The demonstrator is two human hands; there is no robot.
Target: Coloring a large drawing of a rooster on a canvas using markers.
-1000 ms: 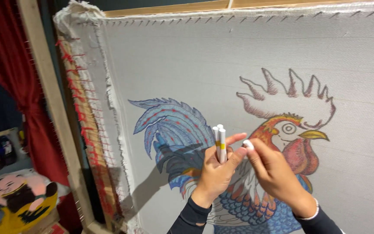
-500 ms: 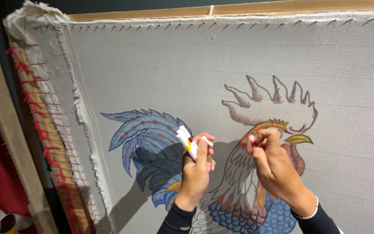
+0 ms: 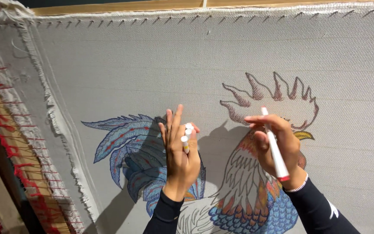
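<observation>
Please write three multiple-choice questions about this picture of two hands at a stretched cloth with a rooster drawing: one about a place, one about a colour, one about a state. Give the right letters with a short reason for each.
1. Where does the right hand hold its marker?
A. Over the blue tail feathers
B. Near the rooster's head, under the comb
C. On the wooden frame

2. What colour is the end of the marker that sticks out below the right hand?
A. Red
B. Green
C. Black

3. How does the left hand stand?
A. Empty and closed in a fist
B. Flat on the wooden frame
C. Fingers stretched up, with several markers kept in it

Answers:
1 B: the hand lies just under the comb outline, beside the yellow beak.
2 A: the lower end of the white barrel is red.
3 C: white marker ends show beside the raised fingers, in front of the blue tail.
</observation>
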